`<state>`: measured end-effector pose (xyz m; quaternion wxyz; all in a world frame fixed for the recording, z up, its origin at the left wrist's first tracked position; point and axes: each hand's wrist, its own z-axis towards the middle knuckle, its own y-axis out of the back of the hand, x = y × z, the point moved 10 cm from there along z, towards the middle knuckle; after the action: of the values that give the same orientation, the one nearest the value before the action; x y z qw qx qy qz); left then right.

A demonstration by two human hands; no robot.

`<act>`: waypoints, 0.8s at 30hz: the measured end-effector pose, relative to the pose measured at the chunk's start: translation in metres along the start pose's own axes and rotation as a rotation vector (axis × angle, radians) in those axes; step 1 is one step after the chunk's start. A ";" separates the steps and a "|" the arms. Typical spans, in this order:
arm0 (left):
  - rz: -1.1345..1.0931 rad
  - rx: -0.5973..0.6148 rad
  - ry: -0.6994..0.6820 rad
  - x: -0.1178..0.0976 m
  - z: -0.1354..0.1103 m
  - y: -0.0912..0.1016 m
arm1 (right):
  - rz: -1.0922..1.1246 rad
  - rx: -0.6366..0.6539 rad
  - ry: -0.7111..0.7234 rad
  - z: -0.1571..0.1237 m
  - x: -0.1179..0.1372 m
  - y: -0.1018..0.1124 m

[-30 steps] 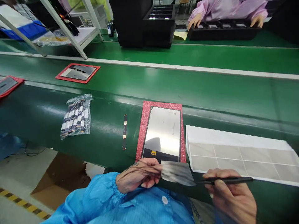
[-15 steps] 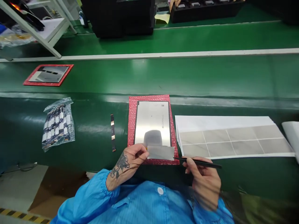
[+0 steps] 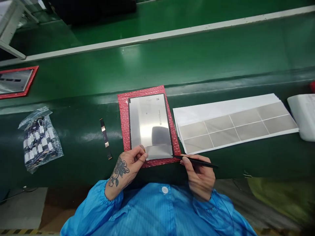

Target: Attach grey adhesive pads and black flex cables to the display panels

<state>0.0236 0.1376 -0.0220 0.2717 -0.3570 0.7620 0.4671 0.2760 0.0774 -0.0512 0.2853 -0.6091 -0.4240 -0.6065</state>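
Observation:
A silvery display panel (image 3: pixel 149 119) lies on a red bubble-wrap mat (image 3: pixel 122 114) on the green conveyor bench. Across the panel's near end lies a grey foil sticker (image 3: pixel 159 151). My left hand (image 3: pixel 128 165) pinches the sticker's left edge between thumb and fingers. My right hand (image 3: pixel 199 175) is closed round black tweezers (image 3: pixel 197 161), whose tip touches the sticker's right corner. Both arms wear blue sleeves.
A stack of white backing sheets with grey stickers (image 3: pixel 233 124) lies to the right of the mat. A thin flex cable (image 3: pixel 105 139) and a clear bag of parts (image 3: pixel 39 139) lie to the left. Another red mat with a panel (image 3: pixel 14 82) sits far left. A white roll (image 3: pixel 304 114) is at the right edge.
The sticker went from held in the air near my body to lying on the panel's near end. Both hands moved forward with it, and the view tilted down.

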 end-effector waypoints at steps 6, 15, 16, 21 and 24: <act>0.073 -0.030 -0.011 -0.004 0.000 0.002 | -0.027 0.033 0.000 0.002 0.005 -0.004; 0.087 -0.025 0.000 -0.001 0.002 0.002 | -0.067 0.025 -0.021 0.003 0.008 -0.005; 0.087 -0.023 0.000 -0.001 0.002 0.002 | -0.074 0.025 -0.024 0.003 0.007 -0.005; 0.097 -0.020 -0.005 -0.004 0.002 0.003 | -0.092 0.034 -0.038 0.003 0.005 -0.005; 0.091 -0.019 -0.014 -0.005 0.002 0.003 | -0.093 0.036 -0.035 0.003 0.004 -0.005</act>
<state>0.0243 0.1418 -0.0172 0.2521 -0.3210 0.7710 0.4889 0.2728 0.0830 -0.0483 0.2602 -0.5941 -0.4674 -0.6007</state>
